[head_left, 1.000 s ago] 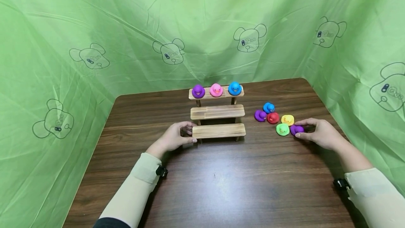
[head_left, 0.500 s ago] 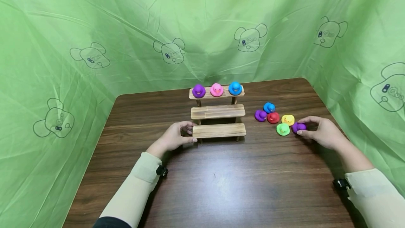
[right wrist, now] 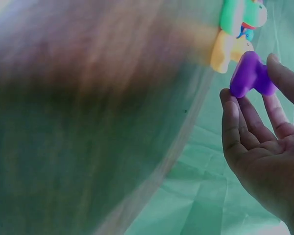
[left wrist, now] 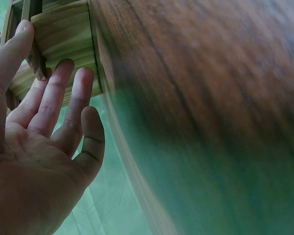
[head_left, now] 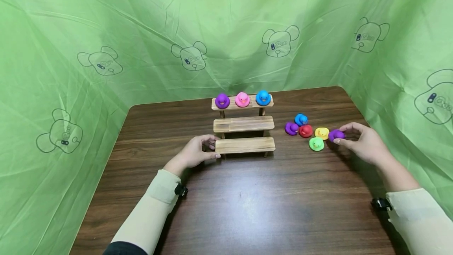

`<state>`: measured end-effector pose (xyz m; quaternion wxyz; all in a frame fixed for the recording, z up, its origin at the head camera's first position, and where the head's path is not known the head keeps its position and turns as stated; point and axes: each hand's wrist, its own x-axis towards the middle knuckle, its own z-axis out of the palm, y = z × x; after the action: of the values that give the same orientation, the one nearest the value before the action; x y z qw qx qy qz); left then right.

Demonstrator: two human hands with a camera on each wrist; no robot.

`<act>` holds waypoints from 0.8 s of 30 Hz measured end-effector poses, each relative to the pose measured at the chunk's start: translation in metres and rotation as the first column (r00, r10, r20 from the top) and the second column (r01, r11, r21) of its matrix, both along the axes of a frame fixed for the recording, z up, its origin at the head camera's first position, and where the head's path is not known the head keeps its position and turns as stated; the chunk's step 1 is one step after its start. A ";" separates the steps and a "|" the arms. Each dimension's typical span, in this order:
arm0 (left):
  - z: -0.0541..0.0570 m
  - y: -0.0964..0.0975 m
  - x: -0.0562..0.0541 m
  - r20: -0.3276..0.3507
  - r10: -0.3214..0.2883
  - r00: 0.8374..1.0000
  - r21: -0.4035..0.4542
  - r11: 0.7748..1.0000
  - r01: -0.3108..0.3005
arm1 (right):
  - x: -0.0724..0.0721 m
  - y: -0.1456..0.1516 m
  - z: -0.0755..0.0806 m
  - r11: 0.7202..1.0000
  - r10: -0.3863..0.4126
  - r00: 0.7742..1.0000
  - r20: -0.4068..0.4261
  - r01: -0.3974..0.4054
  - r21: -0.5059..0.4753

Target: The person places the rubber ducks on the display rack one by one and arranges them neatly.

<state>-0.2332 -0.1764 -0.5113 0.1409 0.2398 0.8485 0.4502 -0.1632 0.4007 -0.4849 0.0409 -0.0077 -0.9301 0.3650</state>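
Observation:
My left hand (head_left: 191, 152) holds the left end of a three-step wooden display stand (head_left: 245, 145), thumb at the front of the lowest step and fingers behind. Seen from the left wrist, that thumb and the fingertips lie around the end of the wooden step (left wrist: 37, 61). On the right, my right hand (head_left: 364, 143) pinches a purple rubber duck (head_left: 336, 135) between thumb and fingers; the right wrist view has this purple duck (right wrist: 247, 76) too. Close by sit a yellow duck (head_left: 322, 133) and a green duck (head_left: 316, 144).
A purple duck (head_left: 222, 100), a pink duck (head_left: 242, 99) and a blue duck (head_left: 263, 98) stand on the top step. Another blue duck (head_left: 301, 119), a red duck (head_left: 306, 131) and a purple duck (head_left: 291, 128) cluster on the brown table (head_left: 247, 204). Green cloth (head_left: 226, 11) surrounds it.
My right hand has shifted the purple duck slightly away from me and to the right, from beside the green duck to beside the yellow one. My left hand keeps its place on the stand.

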 end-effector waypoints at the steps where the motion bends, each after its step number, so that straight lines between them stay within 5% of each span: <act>1: 0.001 0.000 0.000 0.003 0.001 1.000 0.000 1.000 -0.001 | 0.000 -0.002 0.002 1.000 -0.008 1.000 -0.006 0.007 -0.007; 24: 0.006 0.001 0.002 0.032 0.007 0.999 0.002 1.000 -0.007 | -0.007 -0.083 0.049 0.986 0.053 0.987 -0.153 -0.076 -0.146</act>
<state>-0.2314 -0.1755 -0.5057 0.1525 0.2300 0.8464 0.4554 -0.1702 0.3181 -0.4363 0.0972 0.0466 -0.8938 0.4353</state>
